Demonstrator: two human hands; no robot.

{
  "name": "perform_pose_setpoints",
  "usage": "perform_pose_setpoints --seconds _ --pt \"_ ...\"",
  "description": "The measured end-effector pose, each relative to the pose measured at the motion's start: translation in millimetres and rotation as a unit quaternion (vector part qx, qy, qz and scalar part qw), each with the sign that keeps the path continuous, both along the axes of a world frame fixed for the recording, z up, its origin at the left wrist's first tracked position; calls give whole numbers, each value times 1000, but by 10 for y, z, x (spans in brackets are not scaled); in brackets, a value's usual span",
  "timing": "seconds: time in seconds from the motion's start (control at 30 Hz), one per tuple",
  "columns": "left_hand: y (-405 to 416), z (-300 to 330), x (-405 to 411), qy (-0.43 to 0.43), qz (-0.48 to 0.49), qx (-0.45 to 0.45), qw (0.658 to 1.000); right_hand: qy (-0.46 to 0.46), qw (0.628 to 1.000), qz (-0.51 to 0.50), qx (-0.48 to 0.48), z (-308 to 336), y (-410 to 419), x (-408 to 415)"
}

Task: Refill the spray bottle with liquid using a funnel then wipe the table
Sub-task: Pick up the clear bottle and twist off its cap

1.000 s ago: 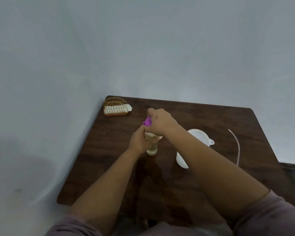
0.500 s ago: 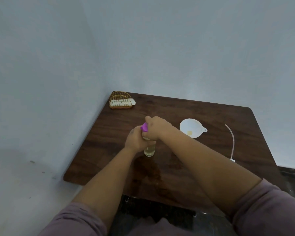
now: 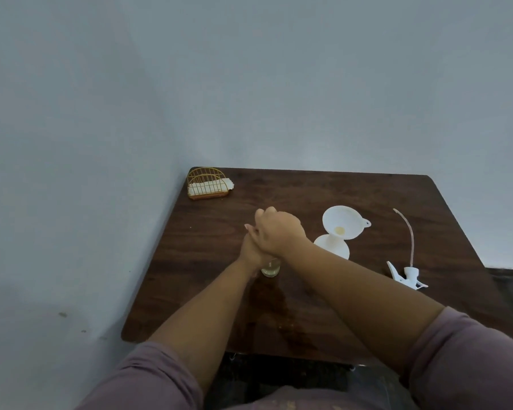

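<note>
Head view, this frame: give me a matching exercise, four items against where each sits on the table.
Items:
1. wire holder
2. funnel
3. spray head
4. small bottle

Places:
A. under both hands, middle of the table
B. far left corner
C. near the right edge, tube pointing away
D. just right of the right hand, standing on a white container

Pairs: 1-B, 2-D, 3-C, 4-A
</note>
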State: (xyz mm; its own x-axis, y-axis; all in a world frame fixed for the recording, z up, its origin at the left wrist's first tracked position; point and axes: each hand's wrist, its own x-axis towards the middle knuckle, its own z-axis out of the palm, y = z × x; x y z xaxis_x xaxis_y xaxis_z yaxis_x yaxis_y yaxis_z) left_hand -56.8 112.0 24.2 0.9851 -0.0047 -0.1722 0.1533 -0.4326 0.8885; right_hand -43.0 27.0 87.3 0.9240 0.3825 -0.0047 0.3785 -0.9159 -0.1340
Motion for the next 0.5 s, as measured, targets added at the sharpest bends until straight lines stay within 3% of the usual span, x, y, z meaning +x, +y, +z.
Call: perform_pose_setpoints --seconds 0.13,0.33,0.5 --pt "86 -56 31 -1 -44 -62 997 6 999 27 -25 28 -42 34" --pt "160 -110 113 42 -96 -110 988 42 983 144 -104 167 -154 73" --pt "162 -60 114 46 -90 -69 993 60 993 88 -44 132 -114 3"
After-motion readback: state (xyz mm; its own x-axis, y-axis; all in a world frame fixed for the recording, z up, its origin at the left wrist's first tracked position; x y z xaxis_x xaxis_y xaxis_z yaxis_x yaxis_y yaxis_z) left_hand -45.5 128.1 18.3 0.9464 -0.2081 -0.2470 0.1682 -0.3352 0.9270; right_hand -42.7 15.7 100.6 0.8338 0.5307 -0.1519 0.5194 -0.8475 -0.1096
